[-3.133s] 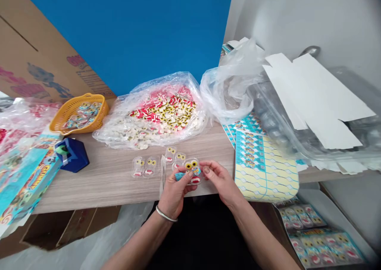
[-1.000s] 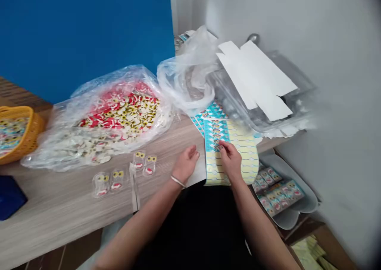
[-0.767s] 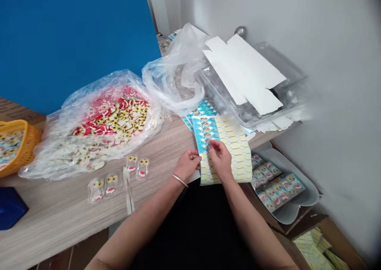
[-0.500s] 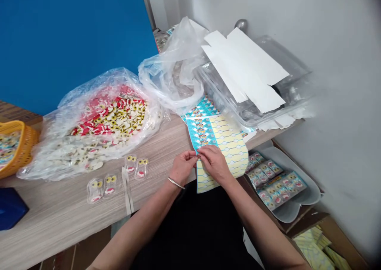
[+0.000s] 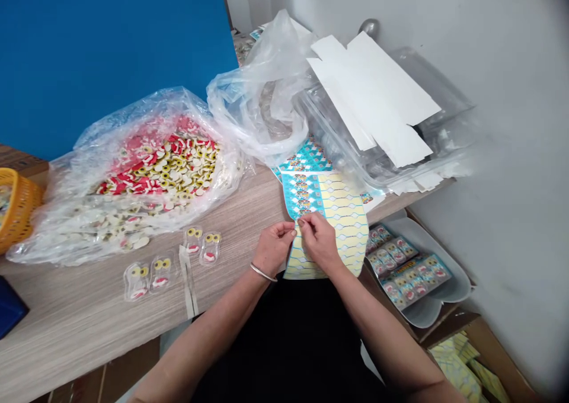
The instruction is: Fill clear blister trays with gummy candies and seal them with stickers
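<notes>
Both hands are now at the sheet [image 5: 344,237], close together at its left edge, where the blue labels [image 5: 304,194] give way to yellow backing. The left hand [image 5: 273,246] pinches that edge between thumb and fingertips. The right hand [image 5: 317,240] has thumb and fingertips drawn in and resting on the sheet just beside (whether it grips a label, I cannot tell).

Three seconds ago the left hand was holding a pack above the table [image 5: 102,308], the right reaching toward it, and the sheet lay untouched to their right. One second ago the left was off the sheet, loosely curled; since then it has closed on the edge. Compared with half a second ago, the hands have hardly moved.

The sheet lies on the table's near side, its lower left corner bent out under the fingers. Four packs [image 5: 210,248] are where they lay, in two pairs with a strip [image 5: 187,281] between.

The view has swung right since the first frame: the basket [image 5: 20,213] and the blue box [image 5: 11,308] are cut by the left edge, while the carton [image 5: 500,358] of yellow scraps [image 5: 457,358] has come in, lower right.
</notes>
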{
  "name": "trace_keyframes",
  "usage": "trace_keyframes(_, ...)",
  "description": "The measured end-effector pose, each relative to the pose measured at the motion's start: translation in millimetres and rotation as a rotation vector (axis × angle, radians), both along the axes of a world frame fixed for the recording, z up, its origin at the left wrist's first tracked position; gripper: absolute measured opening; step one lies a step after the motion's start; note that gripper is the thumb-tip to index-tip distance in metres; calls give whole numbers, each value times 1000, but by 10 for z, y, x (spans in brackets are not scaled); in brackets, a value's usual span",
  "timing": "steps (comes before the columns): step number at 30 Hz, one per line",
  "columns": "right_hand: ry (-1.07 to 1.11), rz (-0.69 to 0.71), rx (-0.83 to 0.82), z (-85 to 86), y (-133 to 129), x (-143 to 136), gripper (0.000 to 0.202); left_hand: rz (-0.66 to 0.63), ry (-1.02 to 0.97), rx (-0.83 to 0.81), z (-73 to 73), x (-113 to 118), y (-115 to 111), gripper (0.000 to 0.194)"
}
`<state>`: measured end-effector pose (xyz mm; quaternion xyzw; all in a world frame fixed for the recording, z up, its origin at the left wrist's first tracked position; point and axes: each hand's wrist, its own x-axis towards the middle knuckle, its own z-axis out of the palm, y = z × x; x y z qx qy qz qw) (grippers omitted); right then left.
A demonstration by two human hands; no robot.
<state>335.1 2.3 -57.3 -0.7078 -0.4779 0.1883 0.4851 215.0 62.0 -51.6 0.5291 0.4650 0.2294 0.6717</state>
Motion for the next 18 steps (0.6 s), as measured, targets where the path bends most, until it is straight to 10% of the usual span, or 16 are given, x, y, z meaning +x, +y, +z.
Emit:
trace_keyframes(6, 565, -141, 8, -55, 67, 144, 24, 61, 148, 339, 95, -133, -30, 25)
trace_keyframes(11, 798, -117, 44, -8, 87, 177, 25, -415, 252, 1036, 61, -70, -52, 27)
trace_keyframes(14, 825, -264, 243, 209, 18, 154, 20, -550, 376, 1068, -78, 52, -12, 29)
trace_keyframes(18, 277, -301, 418, 510, -134, 62, 7, -432, 153, 714, -32, 98, -30, 24)
